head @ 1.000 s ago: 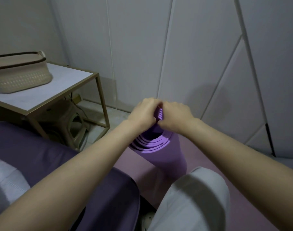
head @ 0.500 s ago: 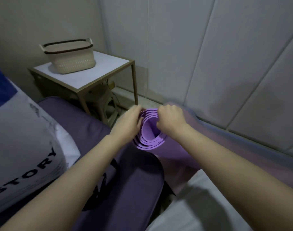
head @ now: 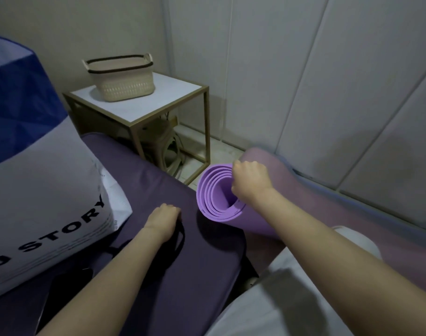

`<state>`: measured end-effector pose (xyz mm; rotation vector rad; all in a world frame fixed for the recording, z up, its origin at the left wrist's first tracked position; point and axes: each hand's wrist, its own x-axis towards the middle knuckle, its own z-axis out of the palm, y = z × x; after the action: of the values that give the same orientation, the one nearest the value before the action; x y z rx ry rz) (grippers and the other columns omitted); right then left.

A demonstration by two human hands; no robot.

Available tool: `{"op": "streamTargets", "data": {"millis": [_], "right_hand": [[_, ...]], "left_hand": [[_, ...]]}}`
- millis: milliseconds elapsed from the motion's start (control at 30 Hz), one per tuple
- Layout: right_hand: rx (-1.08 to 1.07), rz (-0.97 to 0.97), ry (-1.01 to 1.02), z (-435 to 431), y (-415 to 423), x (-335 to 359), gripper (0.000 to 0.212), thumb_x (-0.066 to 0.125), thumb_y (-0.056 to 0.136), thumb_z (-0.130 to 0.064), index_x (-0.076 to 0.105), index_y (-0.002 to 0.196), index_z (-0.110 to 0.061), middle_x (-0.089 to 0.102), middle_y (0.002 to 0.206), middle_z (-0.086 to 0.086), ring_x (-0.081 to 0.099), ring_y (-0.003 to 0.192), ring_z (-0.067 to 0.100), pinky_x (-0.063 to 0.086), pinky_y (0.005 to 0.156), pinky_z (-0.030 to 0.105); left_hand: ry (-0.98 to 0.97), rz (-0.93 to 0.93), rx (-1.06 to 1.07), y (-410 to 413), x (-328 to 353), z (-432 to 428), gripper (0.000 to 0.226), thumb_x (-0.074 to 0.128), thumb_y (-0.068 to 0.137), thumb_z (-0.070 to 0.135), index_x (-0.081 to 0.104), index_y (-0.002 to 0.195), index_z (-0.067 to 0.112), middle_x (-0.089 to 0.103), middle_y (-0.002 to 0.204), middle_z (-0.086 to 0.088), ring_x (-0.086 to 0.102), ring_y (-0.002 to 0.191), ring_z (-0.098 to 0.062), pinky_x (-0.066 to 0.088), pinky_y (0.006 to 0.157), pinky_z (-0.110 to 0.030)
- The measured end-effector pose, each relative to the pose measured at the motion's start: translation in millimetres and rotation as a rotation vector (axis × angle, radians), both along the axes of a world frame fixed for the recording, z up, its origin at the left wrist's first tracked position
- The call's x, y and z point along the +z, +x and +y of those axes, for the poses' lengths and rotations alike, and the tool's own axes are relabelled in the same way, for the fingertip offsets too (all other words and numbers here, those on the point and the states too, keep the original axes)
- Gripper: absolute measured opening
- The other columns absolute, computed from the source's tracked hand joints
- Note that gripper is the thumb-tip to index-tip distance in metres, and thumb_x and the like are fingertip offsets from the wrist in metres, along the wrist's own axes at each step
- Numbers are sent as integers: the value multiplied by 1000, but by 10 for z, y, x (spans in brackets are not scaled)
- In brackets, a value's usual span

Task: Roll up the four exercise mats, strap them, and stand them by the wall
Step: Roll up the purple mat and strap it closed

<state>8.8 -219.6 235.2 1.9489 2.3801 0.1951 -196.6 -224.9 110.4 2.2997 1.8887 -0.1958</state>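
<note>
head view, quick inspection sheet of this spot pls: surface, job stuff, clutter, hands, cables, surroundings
surface: dark purple padded bench, with a pink mat spread beside it
job's things: purple mat rolled, no strap seen on it, held tilted over the pink mat; black strap on the bench
clutter: large printed bag at the bench's left
hands: right hand grips the roll's open end; left hand rests on the black strap, grip unclear
cables: cords seem to hang under the side table, too dim to be sure
surroundings: basket on the side table, stool beneath it, panelled wall behind
</note>
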Motion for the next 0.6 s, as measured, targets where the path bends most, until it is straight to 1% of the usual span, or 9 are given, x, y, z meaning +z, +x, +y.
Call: {"op": "streamTargets", "data": {"millis": [100,167,233,267,333,400,500,567,600], "right_hand": [[-1,-1,5,-5,24,-17,23,51,87,-8,55,110,-5,64,109,12,60,101,32,36,67,30],[-1,-1,8,3,32,-29,23,51,87,-7,55,109,-5,65,108,11,61,99,32,36,67,30],[-1,3,12,16,45,-37,22,50,86,-8,55,108,-6,65,106,10,61,97,31,37,66,30],[0,4,15,25,55,-41,22,51,86,-8,55,108,-6,65,106,10,61,97,31,37,66,30],[4,8,21,41,86,-46,23,51,86,-9,55,108,-7,65,106,10,61,97,31,36,66,30],[3,13,23,57,133,-45,24,51,85,-9,55,109,-8,65,106,10,61,98,32,36,66,30],[-16,28,40,100,244,-13,25,51,86,-10,55,111,-9,65,108,11,60,99,33,35,66,30],[-48,39,65,150,364,32,28,50,87,-13,54,114,-9,65,110,11,60,101,34,35,67,31],[-64,39,76,175,435,58,29,50,87,-14,54,116,-9,65,111,12,60,101,34,36,67,31]], "left_hand": [[62,-60,28,-40,124,85,15,50,92,13,61,101,10,62,111,-11,55,102,-28,41,82,-33],[154,-76,23,-46,259,143,13,53,92,17,62,101,14,64,110,-8,54,103,-28,38,82,-33],[246,-107,12,-10,416,199,15,50,95,19,60,105,16,64,110,-6,52,106,-28,33,83,-34],[286,-157,20,21,511,222,15,47,96,19,59,106,16,64,110,-6,51,106,-29,32,83,-35],[334,-319,44,85,705,257,15,44,98,16,56,106,14,63,108,-8,53,102,-31,33,83,-38],[371,-493,42,146,886,277,15,42,99,12,55,106,10,60,103,-10,55,95,-30,40,81,-40],[423,-710,28,248,1121,325,16,41,98,5,55,105,5,57,98,-9,53,89,-22,44,77,-35],[390,-880,55,347,1249,377,15,41,99,5,56,100,7,57,87,-4,51,78,-17,41,66,-28],[335,-974,77,406,1298,403,16,40,100,7,56,97,10,54,80,-1,49,70,-14,38,60,-27]]}}
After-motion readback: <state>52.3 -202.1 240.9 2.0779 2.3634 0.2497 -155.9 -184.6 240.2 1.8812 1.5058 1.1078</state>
